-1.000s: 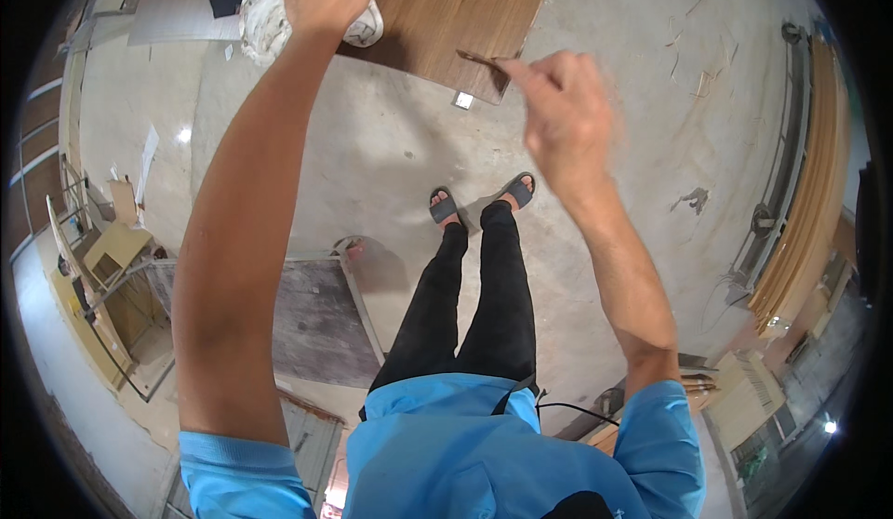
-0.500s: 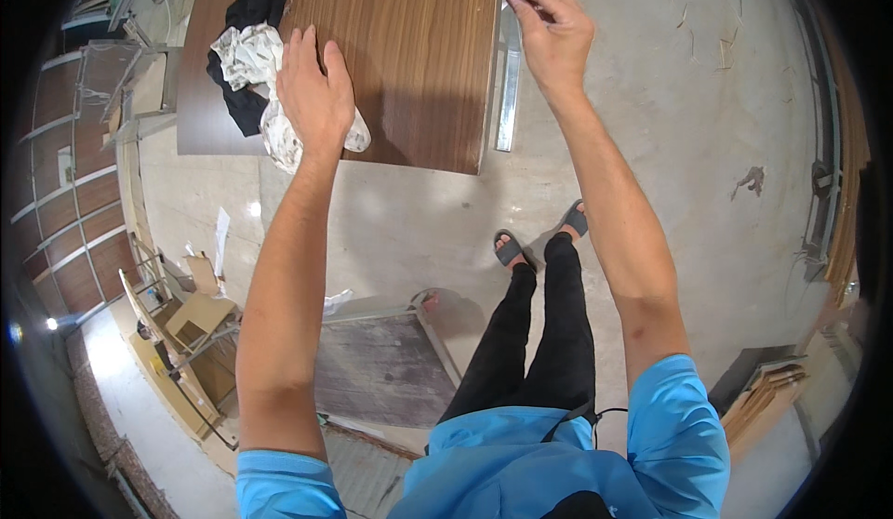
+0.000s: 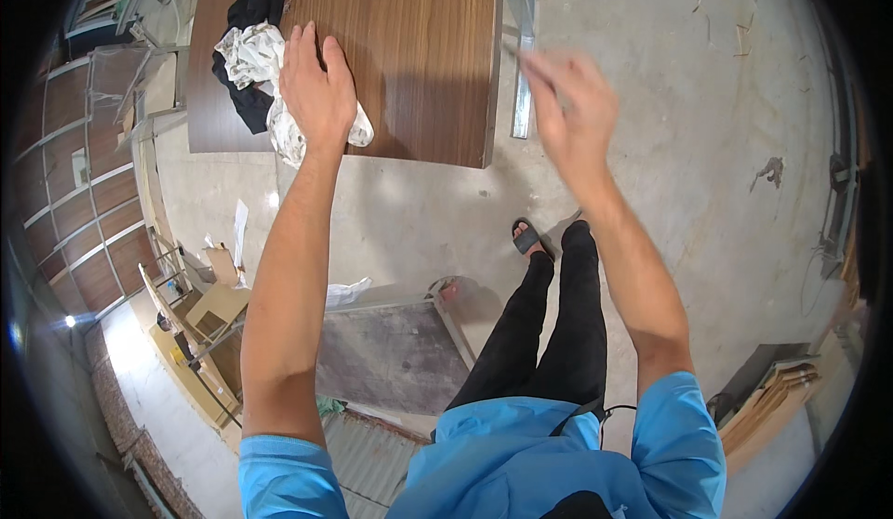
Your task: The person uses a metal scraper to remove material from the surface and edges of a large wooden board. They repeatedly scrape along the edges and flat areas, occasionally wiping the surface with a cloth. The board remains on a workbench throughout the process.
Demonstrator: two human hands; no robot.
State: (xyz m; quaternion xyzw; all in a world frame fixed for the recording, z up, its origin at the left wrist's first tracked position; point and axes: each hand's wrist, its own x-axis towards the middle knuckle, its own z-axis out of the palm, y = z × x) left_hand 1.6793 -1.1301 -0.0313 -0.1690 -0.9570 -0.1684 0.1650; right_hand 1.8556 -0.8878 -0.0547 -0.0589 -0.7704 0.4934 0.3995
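My left hand (image 3: 318,91) lies with its fingers stretched out, partly over a white patterned cloth (image 3: 251,52) and partly on a brown wood-grain panel (image 3: 423,54). A black cloth (image 3: 259,0) is bunched against the white one. Just off the panel's right edge, my right hand (image 3: 577,105) is closed and smeared by motion. A thin dark tool (image 3: 523,56) sticks out from its fingers toward that edge. Its exact kind is too blurred to tell; half a second ago it showed a dark handle and a thin end.
A shiny metal strip (image 3: 521,100) runs along beneath the panel's right side. A dark grey board (image 3: 391,352) stands near my legs. To the left are a wooden frame stack (image 3: 214,319) and a brown gridded structure (image 3: 84,198). Boards (image 3: 772,407) lean at the lower right.
My right hand has drawn back toward me along the panel's right edge, with the thin tool in it. My left hand stays in place on the cloth. One foot has shifted back.
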